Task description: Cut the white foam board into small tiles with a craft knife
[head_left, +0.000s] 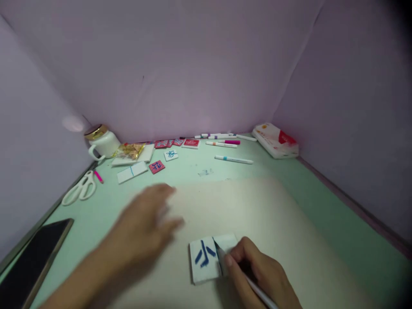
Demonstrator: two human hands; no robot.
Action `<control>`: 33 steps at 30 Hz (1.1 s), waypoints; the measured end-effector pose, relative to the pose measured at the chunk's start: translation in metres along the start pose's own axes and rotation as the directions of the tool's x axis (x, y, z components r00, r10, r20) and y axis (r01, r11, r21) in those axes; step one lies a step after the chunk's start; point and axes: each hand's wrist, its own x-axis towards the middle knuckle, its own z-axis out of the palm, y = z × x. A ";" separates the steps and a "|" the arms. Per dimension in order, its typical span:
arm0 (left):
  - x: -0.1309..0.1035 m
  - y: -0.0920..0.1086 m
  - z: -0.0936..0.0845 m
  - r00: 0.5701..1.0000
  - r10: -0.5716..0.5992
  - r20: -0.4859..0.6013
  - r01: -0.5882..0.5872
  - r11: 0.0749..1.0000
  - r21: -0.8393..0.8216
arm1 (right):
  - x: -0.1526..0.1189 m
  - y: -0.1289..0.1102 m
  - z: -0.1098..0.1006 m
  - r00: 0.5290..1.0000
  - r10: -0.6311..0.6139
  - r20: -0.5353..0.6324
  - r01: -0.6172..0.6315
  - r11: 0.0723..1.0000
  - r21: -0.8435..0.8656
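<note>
My right hand (257, 270) grips a slim pale brush pen (262, 294), its dark tip touching the middle of a white foam strip (227, 241). Painted in dark blue on the strip's left half is a character of a few strokes (205, 254). A dark line runs down the strip beside the tip, and my fingers cover part of its right half. Blurred by motion, my left hand (144, 227) hovers left of the strip, thumb and fingers apart, with nothing in it. Under both lies a large pale sheet (244, 206).
Scissors (80, 188), a phone (35, 262) and a gold-lidded white mug (104, 143) line the left side. Red squares (157, 167), a white strip (131, 172) and several markers (234, 159) lie toward the back. A tissue pack (277, 140) sits back right. Walls enclose three sides.
</note>
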 end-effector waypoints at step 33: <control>-0.042 0.061 0.020 0.948 0.087 0.307 0.011 0.953 -0.302 | 0.004 -0.002 -0.010 0.993 -0.115 0.034 0.114 0.993 0.010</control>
